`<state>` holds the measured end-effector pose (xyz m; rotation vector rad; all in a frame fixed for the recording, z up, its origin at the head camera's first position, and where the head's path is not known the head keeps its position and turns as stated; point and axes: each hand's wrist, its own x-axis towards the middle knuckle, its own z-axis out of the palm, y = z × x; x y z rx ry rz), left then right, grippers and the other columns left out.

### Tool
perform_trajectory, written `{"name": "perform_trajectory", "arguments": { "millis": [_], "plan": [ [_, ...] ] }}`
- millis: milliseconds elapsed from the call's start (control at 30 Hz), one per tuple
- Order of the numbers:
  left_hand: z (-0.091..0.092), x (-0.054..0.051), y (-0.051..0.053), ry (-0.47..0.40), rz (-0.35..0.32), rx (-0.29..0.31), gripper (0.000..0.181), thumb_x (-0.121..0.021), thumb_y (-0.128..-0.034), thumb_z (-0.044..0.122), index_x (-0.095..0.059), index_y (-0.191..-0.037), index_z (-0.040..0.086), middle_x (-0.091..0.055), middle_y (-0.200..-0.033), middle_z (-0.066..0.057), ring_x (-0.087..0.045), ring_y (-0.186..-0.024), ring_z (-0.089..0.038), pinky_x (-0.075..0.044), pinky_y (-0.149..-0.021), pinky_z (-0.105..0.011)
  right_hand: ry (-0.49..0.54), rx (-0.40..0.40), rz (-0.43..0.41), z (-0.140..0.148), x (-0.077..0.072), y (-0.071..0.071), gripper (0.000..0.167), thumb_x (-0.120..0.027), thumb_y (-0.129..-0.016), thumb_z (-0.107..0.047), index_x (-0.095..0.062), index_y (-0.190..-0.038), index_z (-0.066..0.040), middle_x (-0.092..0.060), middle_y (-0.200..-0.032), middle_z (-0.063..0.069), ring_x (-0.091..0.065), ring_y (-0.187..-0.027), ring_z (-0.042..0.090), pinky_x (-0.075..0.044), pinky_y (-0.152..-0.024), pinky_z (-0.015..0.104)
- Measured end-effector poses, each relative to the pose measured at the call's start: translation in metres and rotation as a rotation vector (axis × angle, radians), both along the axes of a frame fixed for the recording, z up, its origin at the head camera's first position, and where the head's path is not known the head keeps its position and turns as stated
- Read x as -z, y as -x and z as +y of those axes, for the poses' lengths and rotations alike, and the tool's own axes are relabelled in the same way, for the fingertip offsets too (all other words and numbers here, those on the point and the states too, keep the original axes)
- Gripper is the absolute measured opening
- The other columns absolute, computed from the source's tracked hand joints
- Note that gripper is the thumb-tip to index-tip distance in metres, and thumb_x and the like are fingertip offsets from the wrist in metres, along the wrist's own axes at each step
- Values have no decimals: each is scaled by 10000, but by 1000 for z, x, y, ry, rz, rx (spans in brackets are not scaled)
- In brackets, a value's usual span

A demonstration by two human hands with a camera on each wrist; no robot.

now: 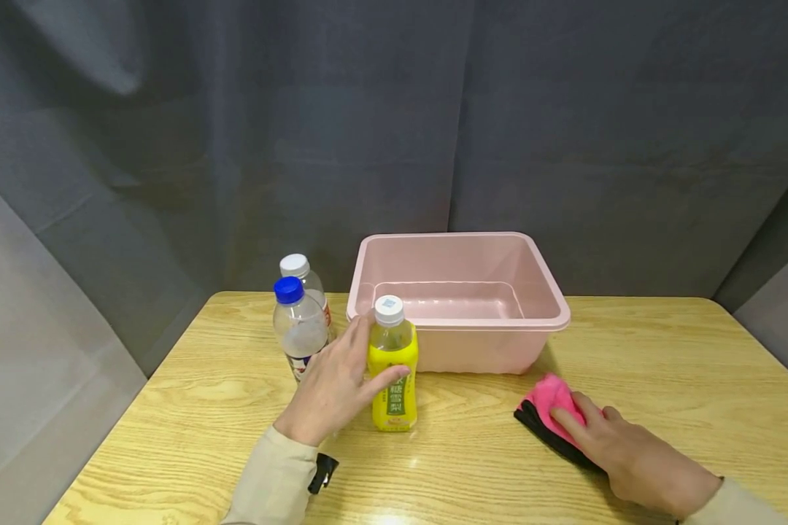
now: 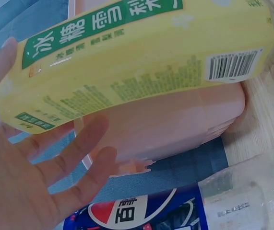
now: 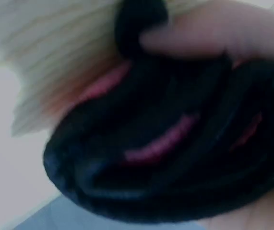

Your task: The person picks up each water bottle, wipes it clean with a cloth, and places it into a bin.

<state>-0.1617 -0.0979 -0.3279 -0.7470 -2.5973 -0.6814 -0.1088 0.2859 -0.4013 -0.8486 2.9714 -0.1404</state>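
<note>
The yellow bottle [image 1: 394, 386] is stood upright on the bench [image 1: 171, 437], just in front of the pink basin [image 1: 479, 350]. It is straddled by the left hand [image 1: 341, 375], thumb on one side and fingers spread on the other; they are not wrapped round it, so no grasp seems made, and whether skin touches label cannot be told. By the right hand [image 1: 624, 445], the pink cloth [image 1: 551, 397] with its black edging is gripped and bunched against the bench. For a sound hold, the fingers would best be closed round the labelled body, below the white cap, and the bottle kept vertical; the blue-capped bottle [image 1: 298, 328], near the back of the left hand, could be knocked if the wrist were swung outward. The cloth would best be kept gathered, clear of the bottle's base. By the left wrist view, the gap between fingers and label is shown, along with a barcode [image 2: 232, 65] not seen from the head. By the right wrist view, blurred folds of the edging are shown. Only from the head are the basin's inside and the white-capped bottle [image 1: 295, 264] plainly seen.
</note>
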Motion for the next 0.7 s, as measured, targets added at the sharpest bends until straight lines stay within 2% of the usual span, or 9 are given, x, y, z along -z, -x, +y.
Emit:
{"name": "perform_trajectory", "arguments": {
  "millis": [167, 333, 433, 533, 700],
  "plan": [
    [-1, 1, 0, 5, 15, 1, 765, -737, -930, 431, -369, -1469, 34, -610, -1305, -161, -680, -999, -332, -593, -823, -487, 23, -85, 221, 1, 2, 8, 758, -800, -586, 215, -515, -1228, -68, -547, -1132, 206, -597, -741, 308, -555, -557, 457],
    [-3, 2, -1, 2, 16, 6, 761, -734, -931, 434, -357, -1473, 57, -615, -1301, -153, -683, -993, -333, -593, -817, -489, 84, -148, 425, 4, 0, 14, 805, -824, -533, 152, -564, -1261, -72, -595, -1011, 105, -587, -654, 226, -517, -507, 383],
    [-3, 3, -1, 2, 18, 6, 765, -738, -929, 432, -355, -1475, 57, -617, -1298, -153, -684, -984, -331, -595, -809, -484, 121, -148, 464, 2, -3, 16, 831, -792, -538, 149, -576, -1308, -75, -632, -1010, 100, -614, -662, 223, -522, -507, 368],
    [-3, 3, -2, 0, 21, 5, 758, -743, -926, 428, -363, -1467, 57, -622, -1287, -151, -686, -978, -326, -598, -800, -477, 136, -122, 435, -2, -7, 16, 847, -774, -549, 158, -583, -1334, -94, -656, -1056, 117, -634, -684, 218, -529, -516, 362],
    [-3, 2, -2, -5, 12, 10, 757, -738, -929, 429, -363, -1471, 57, -624, -1286, -151, -688, -980, -325, -598, -804, -476, 176, -151, 459, -10, -15, 16, 909, -777, -504, 160, -595, -1358, -93, -663, -1078, 109, -619, -671, 194, -519, -517, 337]
  ]
}}
